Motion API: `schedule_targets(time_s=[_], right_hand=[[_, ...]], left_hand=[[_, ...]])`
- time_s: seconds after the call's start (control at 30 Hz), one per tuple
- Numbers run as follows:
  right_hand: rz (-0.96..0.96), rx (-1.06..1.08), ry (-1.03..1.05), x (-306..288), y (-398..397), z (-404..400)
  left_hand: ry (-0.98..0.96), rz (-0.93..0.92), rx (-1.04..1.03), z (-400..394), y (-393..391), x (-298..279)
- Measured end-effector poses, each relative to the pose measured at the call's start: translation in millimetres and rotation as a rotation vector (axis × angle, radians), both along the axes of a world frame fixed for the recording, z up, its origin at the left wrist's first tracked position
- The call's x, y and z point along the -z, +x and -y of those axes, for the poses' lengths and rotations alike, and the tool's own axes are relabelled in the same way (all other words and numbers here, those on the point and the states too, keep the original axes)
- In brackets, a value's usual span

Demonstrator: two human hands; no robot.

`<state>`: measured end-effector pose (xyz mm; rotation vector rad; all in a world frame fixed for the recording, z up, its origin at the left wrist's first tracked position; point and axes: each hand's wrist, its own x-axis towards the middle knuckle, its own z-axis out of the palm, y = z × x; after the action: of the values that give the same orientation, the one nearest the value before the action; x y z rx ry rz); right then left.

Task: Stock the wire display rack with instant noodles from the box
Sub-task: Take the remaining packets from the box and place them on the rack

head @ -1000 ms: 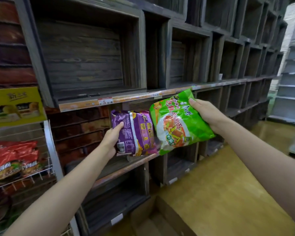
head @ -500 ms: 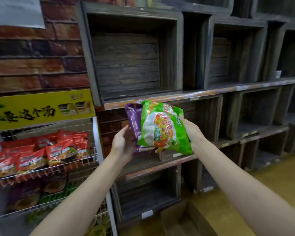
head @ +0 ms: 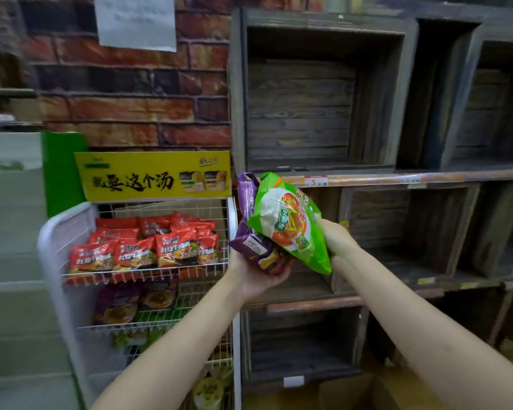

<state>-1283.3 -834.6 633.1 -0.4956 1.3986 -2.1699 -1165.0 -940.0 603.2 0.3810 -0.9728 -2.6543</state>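
Observation:
My left hand (head: 258,276) grips a purple noodle packet (head: 251,232) from below, just right of the white wire display rack (head: 49,241). My right hand (head: 336,242) holds a green noodle packet (head: 290,223) by its right edge, and that packet overlaps the front of the purple one. The rack's top shelf carries several red noodle packets (head: 144,244). Purple packets (head: 131,303) lie on the shelf below, with green ones under them. The cardboard box (head: 356,392) sits on the floor at the bottom edge, between my forearms.
A yellow sign (head: 153,176) tops the rack, in front of a brick-pattern wall (head: 131,96). Dark wooden crate shelving (head: 323,113) with vacant compartments fills the right side. An orange price strip (head: 397,179) runs along its shelf edge.
My view has swung left, bringing the wire rack into sight. Both hands moved left with their packets, and the green packet now overlaps the purple one.

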Motion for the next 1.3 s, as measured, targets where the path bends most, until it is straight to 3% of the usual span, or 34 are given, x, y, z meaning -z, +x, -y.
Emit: schedule_targets(time_s=[0.13,0.33,0.4,0.6,0.83,1.07,1.2,1.3], right_hand=[[-0.048,0.047,-0.005,-6.2,-6.1,14.3],[-0.153,0.088,0.111,0.9,-12.2,42.9],[-0.169,0.071,0.156,6.4,-10.0,61.4],[-0.202,-0.066,0.205,15.4,8.6,135.0],[-0.099,-0.243,0.237,41.4,43.5,230.0],[-0.029,-0.287,0.433,97.4,59.3,297.4],[-0.009,-0.234,0.532,140.7,74.3,333.5],[0.064,-0.183,0.559,165.1,85.0,355.4]], left_hand=[[-0.209,0.052,-0.174,59.5,21.9,7.8],[-0.733,0.364,-0.593,146.4,68.0,23.0],[-0.803,0.442,-0.641,171.2,76.6,30.7],[-0.812,0.485,-0.63,222.5,90.1,50.7],[-0.876,0.464,-0.436,262.6,100.0,69.9],[-0.812,0.513,-0.332,313.2,126.1,100.1],[-0.35,0.352,-0.501,336.9,141.3,116.1],[-0.18,0.359,-0.682,360.5,151.8,131.3]])
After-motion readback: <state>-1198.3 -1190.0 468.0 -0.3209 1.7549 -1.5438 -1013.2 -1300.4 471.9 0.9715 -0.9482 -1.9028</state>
